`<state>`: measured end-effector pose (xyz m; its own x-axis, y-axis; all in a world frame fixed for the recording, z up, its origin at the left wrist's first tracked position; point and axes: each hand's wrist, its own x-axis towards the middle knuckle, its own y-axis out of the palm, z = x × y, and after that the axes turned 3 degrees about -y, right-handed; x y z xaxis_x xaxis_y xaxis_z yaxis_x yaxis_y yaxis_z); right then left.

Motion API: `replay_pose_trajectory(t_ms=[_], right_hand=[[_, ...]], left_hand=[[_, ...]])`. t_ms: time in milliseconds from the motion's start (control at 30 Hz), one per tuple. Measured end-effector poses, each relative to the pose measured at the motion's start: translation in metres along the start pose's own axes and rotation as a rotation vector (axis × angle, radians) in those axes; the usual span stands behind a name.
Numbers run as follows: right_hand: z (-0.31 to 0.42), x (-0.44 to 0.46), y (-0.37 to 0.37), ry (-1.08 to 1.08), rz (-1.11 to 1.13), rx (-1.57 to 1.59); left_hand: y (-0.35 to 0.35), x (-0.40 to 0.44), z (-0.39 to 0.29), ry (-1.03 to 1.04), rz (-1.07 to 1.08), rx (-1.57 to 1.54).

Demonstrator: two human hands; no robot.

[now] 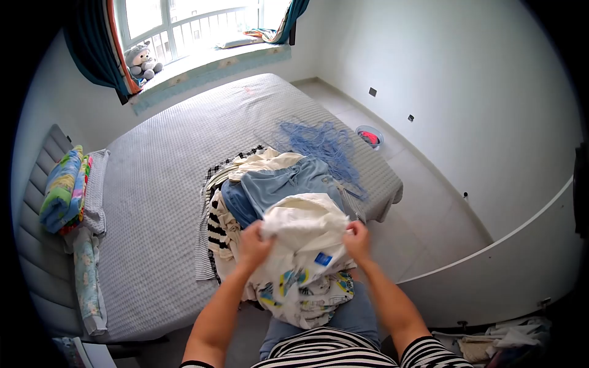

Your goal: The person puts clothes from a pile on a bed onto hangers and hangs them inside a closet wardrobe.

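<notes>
A white garment with a small blue patch and a colourful print on its lower part is stretched between my two hands. My left hand is closed on its left edge, and my right hand grips its right edge. The printed lower part hangs over my lap. Just beyond it, a pile of clothes lies on the bed, with light blue trousers on top, a cream garment behind them and black-and-white striped cloth at the left.
Tangled blue strips lie behind the pile. Folded colourful bedding rests by the headboard. A basin holding something red stands on the floor at the right. A plush toy sits by the window. A curved white panel is at lower right.
</notes>
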<state>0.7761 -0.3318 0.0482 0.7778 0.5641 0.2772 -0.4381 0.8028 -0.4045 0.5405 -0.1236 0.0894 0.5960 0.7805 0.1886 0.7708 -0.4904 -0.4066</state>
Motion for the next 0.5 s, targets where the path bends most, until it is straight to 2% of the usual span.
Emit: replay_pose_trajectory(t_ms=[33, 100, 167, 267, 367, 500], right_hand=[[0.018, 0.007, -0.024, -0.041, -0.088, 0.053], [0.036, 0.019, -0.060, 0.010, -0.055, -0.029], [0.032, 0.022, -0.071, 0.006, -0.020, -0.076], [0.004, 0.034, -0.058, -0.101, 0.060, -0.086], [-0.021, 0.043, -0.042, -0.143, 0.182, -0.154], [-0.066, 0.071, -0.019, -0.036, 0.196, -0.143]], left_hand=[[-0.008, 0.010, -0.006, 0.055, -0.146, -0.084], [-0.016, 0.019, -0.014, 0.096, -0.279, 0.046], [-0.004, 0.021, -0.028, 0.002, -0.262, 0.123], [0.044, 0.040, -0.004, 0.042, -0.258, 0.085], [0.090, 0.059, -0.005, -0.034, -0.163, 0.200], [0.124, 0.069, 0.032, -0.169, 0.058, 0.344]])
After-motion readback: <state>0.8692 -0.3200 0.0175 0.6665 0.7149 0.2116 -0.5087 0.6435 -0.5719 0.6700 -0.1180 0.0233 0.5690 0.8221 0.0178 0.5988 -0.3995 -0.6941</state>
